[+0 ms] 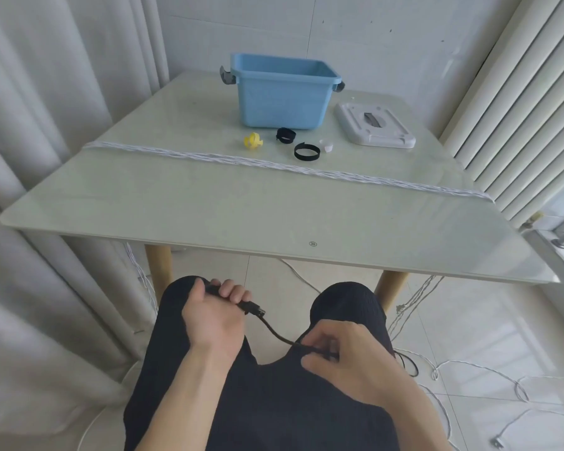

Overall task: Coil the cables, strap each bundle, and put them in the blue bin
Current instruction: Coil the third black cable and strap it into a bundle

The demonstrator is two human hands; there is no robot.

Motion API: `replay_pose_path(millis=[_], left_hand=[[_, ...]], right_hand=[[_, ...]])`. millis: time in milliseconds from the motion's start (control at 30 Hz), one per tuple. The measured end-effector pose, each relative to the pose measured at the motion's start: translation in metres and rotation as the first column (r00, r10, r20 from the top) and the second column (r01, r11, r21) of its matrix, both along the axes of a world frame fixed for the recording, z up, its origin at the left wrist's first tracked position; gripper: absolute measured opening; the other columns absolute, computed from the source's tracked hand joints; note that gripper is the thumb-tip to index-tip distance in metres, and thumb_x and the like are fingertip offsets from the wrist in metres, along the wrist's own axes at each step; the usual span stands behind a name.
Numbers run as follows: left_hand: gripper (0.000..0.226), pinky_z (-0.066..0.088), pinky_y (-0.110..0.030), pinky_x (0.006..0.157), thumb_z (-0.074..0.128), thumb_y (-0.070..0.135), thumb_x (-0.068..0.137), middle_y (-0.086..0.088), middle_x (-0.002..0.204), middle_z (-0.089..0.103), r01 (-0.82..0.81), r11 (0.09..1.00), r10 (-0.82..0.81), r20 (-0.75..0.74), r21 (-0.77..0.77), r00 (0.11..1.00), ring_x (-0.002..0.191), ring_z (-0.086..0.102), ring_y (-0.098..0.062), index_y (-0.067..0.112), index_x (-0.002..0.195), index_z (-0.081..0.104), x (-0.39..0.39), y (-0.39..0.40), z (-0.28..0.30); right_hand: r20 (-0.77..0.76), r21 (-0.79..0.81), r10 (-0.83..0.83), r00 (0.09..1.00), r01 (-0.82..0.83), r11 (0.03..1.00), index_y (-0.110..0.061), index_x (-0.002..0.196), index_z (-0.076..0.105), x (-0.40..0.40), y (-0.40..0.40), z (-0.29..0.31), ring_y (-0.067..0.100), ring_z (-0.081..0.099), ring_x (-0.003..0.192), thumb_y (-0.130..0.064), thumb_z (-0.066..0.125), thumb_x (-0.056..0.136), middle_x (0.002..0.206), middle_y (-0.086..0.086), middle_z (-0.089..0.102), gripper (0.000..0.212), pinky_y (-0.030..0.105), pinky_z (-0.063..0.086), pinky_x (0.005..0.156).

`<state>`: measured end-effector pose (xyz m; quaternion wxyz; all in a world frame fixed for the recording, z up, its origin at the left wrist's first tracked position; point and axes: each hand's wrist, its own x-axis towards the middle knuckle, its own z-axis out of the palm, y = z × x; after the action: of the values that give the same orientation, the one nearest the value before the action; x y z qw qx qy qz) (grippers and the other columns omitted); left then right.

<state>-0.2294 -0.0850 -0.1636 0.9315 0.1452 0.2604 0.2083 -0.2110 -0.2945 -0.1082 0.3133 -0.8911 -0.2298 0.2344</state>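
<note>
1. Seated at the counter [176,203], knees under its near edge, both hands low over the lap.
2. Left hand [212,315] curled round the plug end of a black cable [274,333]; fingers [233,289] wrapped over the cable near its connector, which pokes out to the right of the fist.
3. Right hand [336,356] pinching the same cable further along; fingers [319,340] bent over it, exact hold partly hidden behind the knuckles.
4. Short visible span of cable sagging between the two hands, long axis running from upper left at the plug down to lower right at the pinch.
5. Rest of the cable trailing off past the right hand, down by the right knee toward the floor; so the loose length lies on the right hand's side, and that hand looks best placed to feed the next loop across to the left.
6. By the look of things, coiling only just begun: no finished loops visible in either hand.
7. Blue bin [282,96] at the far side of the counter, well apart from both hands, with nothing visible inside from this angle.
8. Straps waiting just in front of the bin: a yellow strap [253,140], a black strap [286,135], another black strap loop [306,151].
9. White twisted cable [274,166] stretched across the counter from left edge to right edge, untouched, its ends dropping over the sides.
</note>
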Motion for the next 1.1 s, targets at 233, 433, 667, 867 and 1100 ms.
replay_pose_path(millis=[233, 433, 667, 867, 1100], left_hand=[[0.015, 0.035, -0.031, 0.063, 0.049, 0.016, 0.101, -0.003, 0.067, 0.048, 0.581, 0.477, -0.514, -0.327, 0.660, 0.793, 0.059, 0.042, -0.017, 0.009, 0.091, 0.057, -0.007, -0.034, 0.021], [0.051, 0.025, -0.028, 0.052, 0.035, 0.051, 0.102, -0.002, 0.058, 0.029, 0.763, 0.201, -0.822, -0.318, 0.615, 0.473, 0.053, 0.018, -0.019, 0.009, 0.083, 0.056, -0.016, -0.039, 0.031], [0.047, 0.012, -0.022, 0.039, 0.056, 0.056, 0.086, 0.008, 0.045, 0.016, 0.815, 0.381, -0.896, -0.043, 0.437, 0.442, 0.037, 0.012, -0.009, 0.020, 0.059, 0.040, -0.017, -0.032, 0.032], [0.042, 0.014, -0.026, 0.040, 0.042, 0.045, 0.090, 0.005, 0.049, 0.014, 0.727, 0.633, -0.765, 0.067, 0.267, 0.641, 0.040, 0.010, -0.012, 0.013, 0.063, 0.047, -0.017, -0.039, 0.035], [0.032, 0.025, -0.027, 0.049, 0.042, 0.029, 0.095, 0.002, 0.057, 0.024, 0.737, 0.642, -0.753, -0.007, 0.213, 0.658, 0.049, 0.021, -0.013, 0.003, 0.087, 0.058, -0.009, -0.051, 0.030]], right_hand=[[0.106, 0.235, -0.034, 0.994, 0.008, 0.972, -0.033, 0.093, 0.078, -0.003, 0.008, 0.018, 0.008, 0.068, 0.079, -0.021, 0.074, 0.088, 0.086, -0.021, 0.073, 0.014, 0.024, 0.054, 0.075], [0.188, 0.393, -0.433, 0.882, 0.336, 0.856, -0.032, 0.074, 0.070, 0.005, 0.000, 0.014, 0.006, 0.054, 0.059, -0.037, 0.096, 0.054, 0.071, -0.012, 0.067, 0.034, 0.015, 0.044, 0.055], [-0.048, 0.441, -0.199, 0.979, 0.200, 0.875, -0.012, 0.078, 0.070, 0.012, 0.006, -0.009, 0.004, 0.060, 0.068, -0.076, 0.045, 0.086, 0.073, -0.009, 0.070, 0.070, 0.019, 0.046, 0.066], [-0.537, 0.627, -0.087, 0.839, 0.466, 0.625, -0.007, 0.075, 0.060, 0.009, 0.014, -0.002, 0.017, 0.041, 0.047, -0.041, 0.059, 0.089, 0.046, 0.000, 0.039, 0.037, 0.026, 0.033, 0.056], [-0.906, 0.419, 0.029, 0.422, 0.886, 0.199, -0.008, 0.067, 0.057, 0.011, 0.025, -0.017, 0.006, 0.015, 0.037, -0.032, 0.062, 0.090, 0.042, -0.011, 0.020, 0.033, 0.021, 0.018, 0.042]])
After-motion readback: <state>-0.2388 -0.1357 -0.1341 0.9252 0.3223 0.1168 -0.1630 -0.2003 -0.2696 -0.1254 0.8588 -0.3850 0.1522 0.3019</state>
